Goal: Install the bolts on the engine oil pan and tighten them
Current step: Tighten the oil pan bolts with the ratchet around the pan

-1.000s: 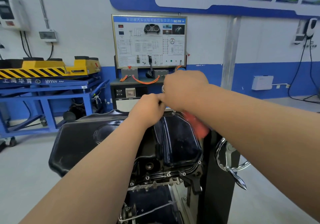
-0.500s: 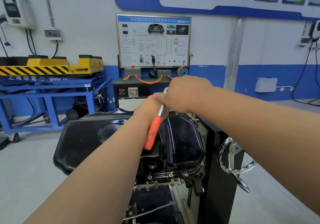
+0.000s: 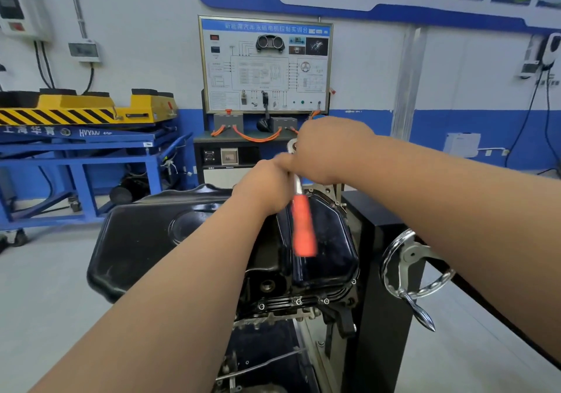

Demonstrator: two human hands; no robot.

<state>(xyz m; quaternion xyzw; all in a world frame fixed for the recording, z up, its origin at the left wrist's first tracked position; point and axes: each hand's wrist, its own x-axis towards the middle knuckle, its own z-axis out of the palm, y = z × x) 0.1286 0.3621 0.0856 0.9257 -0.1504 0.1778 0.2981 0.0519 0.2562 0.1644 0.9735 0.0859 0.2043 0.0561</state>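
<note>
Oil pan (image 3: 332, 240) shows three bolts (image 3: 298, 301) along its near edge; left hand (image 3: 267, 187) and right hand (image 3: 329, 149) both grip one wrench (image 3: 303, 231).

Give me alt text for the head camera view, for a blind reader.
Left hand and right hand grip a ratchet with a blurred orange handle above a black oil pan on an engine. A training board stands behind.

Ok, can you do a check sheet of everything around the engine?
Surface: engine on black stand, hand wheel at its side.
Job's things: black oil pan; bolts seated along near edge; ratchet wrench, orange handle blurred.
Clutter: black plastic tray left of the engine.
Hands: left hand and right hand both grip the ratchet wrench.
Cables: orange cables on the training board.
Surroundings: blue lift table, grey floor.
</note>
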